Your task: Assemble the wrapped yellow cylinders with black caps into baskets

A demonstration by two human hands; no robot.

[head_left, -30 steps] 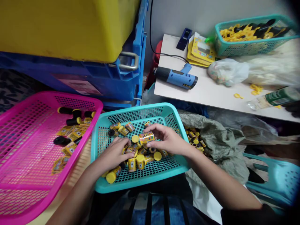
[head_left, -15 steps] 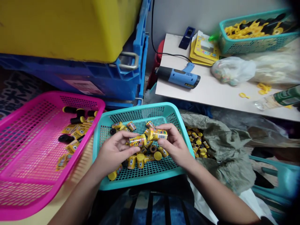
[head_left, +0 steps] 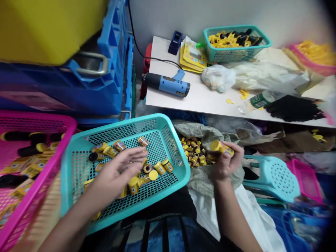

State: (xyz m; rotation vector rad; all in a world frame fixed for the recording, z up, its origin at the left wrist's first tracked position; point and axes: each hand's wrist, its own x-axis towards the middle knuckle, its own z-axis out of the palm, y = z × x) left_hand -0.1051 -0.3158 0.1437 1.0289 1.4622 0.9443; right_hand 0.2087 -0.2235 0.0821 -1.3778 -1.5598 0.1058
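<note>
A teal mesh basket (head_left: 173, 182) sits on my lap with several small yellow-capped canisters (head_left: 159, 168) in it. My left hand (head_left: 115, 173) hovers over them, fingers stretched out and empty. My right hand (head_left: 225, 161) is out to the right of the basket, above a grey sack (head_left: 199, 131) that holds more canisters (head_left: 193, 150). Its fingers are closed round yellow canisters (head_left: 222, 147).
A pink mesh basket (head_left: 59, 148) with black and yellow pieces stands at left, under stacked blue and yellow crates (head_left: 86, 70). A white table (head_left: 210, 101) carries a blue heat gun (head_left: 168, 84), plastic bags, a teal basket (head_left: 236, 52) of parts. A teal stool (head_left: 273, 175) lies at right.
My right hand moved right from over the basket to above the sack, still holding canisters. My left hand opened and no longer holds a canister. The view swung right.
</note>
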